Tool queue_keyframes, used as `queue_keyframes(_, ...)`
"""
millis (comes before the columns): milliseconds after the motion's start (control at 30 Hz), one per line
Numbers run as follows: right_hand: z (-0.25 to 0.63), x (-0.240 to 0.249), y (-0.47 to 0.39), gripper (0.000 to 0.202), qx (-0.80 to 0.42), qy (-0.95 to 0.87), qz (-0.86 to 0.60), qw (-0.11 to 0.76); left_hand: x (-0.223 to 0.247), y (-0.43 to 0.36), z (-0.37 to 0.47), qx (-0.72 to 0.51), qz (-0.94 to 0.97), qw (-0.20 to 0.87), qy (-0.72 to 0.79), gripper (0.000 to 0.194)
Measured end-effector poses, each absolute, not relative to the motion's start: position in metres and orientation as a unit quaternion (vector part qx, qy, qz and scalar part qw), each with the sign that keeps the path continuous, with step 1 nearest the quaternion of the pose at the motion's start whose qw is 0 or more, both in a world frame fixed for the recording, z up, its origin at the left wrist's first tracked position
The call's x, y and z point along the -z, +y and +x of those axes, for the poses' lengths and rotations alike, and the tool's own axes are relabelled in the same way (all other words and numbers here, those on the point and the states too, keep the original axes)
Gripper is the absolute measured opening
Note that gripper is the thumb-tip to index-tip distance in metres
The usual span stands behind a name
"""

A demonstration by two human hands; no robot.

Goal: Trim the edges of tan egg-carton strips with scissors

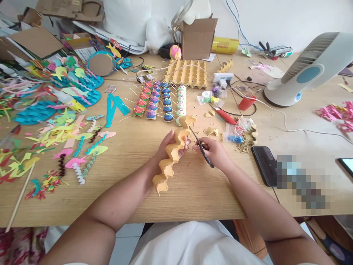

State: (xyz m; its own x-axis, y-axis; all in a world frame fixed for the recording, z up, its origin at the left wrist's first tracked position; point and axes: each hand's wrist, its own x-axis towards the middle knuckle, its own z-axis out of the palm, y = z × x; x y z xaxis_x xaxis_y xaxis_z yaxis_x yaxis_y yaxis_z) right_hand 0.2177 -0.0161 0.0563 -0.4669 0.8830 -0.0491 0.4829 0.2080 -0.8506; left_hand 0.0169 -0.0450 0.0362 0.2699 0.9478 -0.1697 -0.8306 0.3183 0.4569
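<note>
My left hand (168,141) is closed around a long strip of tan egg carton (172,154), which slants from upper right to lower left over the table. In my right hand (212,150) is a pair of dark scissors (203,149); the blades point up and left to the upper end of the strip. Whether the blades touch the carton I cannot tell. Just beyond the strip stand rows of painted carton cups: red (138,109), purple (151,112), blue (168,108) and pale green (181,106), with thin sticks at their sides.
Behind the cups lies an egg tray (190,73). Colourful paper cutouts (77,162) and a glue bottle (72,102) cover the left side. At the right are a white fan (306,70), a phone (264,165), a red cup (246,102) and carton scraps (249,138).
</note>
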Motion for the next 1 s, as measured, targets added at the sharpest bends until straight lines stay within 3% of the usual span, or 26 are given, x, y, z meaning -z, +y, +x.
queue_keyframes(500, 0.206, -0.057, -0.025, 0.049, -0.529, -0.677, -0.438, 0.265, -0.043, -0.047, 0.021, -0.568, 0.082, 0.784, 0.236, 0.027)
queue_keyframes(1000, 0.204, -0.061, -0.031, 0.061, -0.517, -0.679, -0.444, 0.272, -0.045, -0.049, 0.022, -0.572, 0.084, 0.784, 0.226, 0.029)
